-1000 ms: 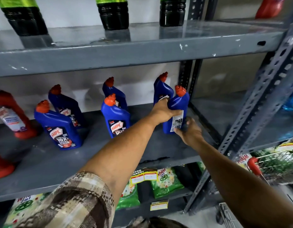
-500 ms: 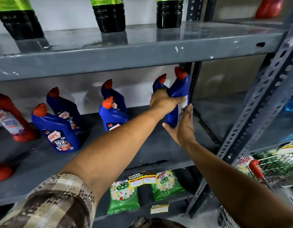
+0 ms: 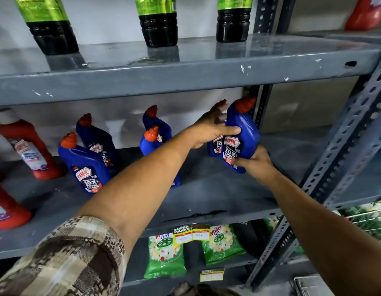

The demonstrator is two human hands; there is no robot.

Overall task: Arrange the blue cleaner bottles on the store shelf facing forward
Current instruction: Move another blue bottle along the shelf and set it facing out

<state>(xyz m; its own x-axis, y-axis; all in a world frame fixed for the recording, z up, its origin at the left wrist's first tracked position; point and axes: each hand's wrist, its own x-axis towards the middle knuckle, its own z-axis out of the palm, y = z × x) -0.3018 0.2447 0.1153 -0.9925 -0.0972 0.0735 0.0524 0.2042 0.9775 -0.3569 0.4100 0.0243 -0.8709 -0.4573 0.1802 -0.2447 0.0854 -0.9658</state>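
Several blue cleaner bottles with orange caps stand on the grey middle shelf (image 3: pixel 217 195). At the right end, both hands hold one blue bottle (image 3: pixel 243 135), label toward me, tilted, its base lifted off the shelf. My left hand (image 3: pixel 213 131) wraps its upper body; my right hand (image 3: pixel 253 161) grips its base. Another blue bottle (image 3: pixel 215 146) stands just behind, mostly hidden by my left hand. Two blue bottles (image 3: pixel 85 167) (image 3: pixel 97 142) stand at the left, labels forward. Two more (image 3: pixel 157 124) (image 3: pixel 150 139) in the middle are partly hidden by my left arm.
Red bottles (image 3: pixel 29 148) stand at the shelf's left end. Dark bottles with green labels (image 3: pixel 159 28) line the upper shelf. Green detergent packets (image 3: pixel 164 257) lie on the shelf below. A perforated grey upright (image 3: pixel 345 146) rises at the right, a wire cart (image 3: pixel 369 218) behind it.
The held bottle was turned from showing its back label to showing its front label. My right hand shifted from its side to under its base. The view moved closer.
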